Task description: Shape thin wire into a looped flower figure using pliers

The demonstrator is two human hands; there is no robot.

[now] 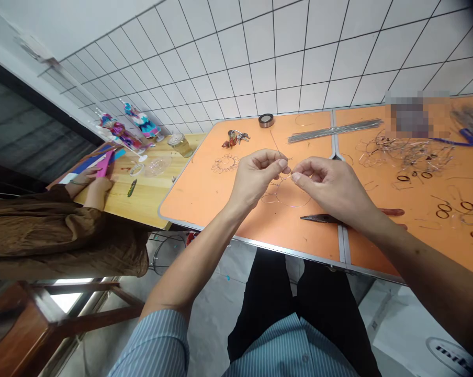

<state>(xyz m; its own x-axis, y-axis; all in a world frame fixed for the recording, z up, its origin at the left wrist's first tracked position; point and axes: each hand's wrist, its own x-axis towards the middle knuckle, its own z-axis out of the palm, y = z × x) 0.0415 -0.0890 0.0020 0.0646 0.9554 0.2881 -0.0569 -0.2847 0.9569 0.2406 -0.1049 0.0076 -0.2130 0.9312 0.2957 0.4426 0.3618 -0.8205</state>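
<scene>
My left hand [262,175] pinches a thin wire [274,142] whose loose end sticks up past the fingers. Close beside it, my right hand [325,180] is closed in a pinch on the same wire piece, the fingertips of both hands almost meeting. Below the fingers hangs a round wire frame [295,206] with small loops on its left side. Under my right hand lie dark-nosed pliers [318,218] with reddish handles. A finished-looking looped wire ring [225,163] rests on the orange table to the left.
On the orange table [197,188] are a tape roll [266,121], keys [235,138], straight wires [334,131] and tangled wire scraps [409,152]. At left, another person's hands [97,186] hold pink material [105,163] near a cup [180,145] and two dolls.
</scene>
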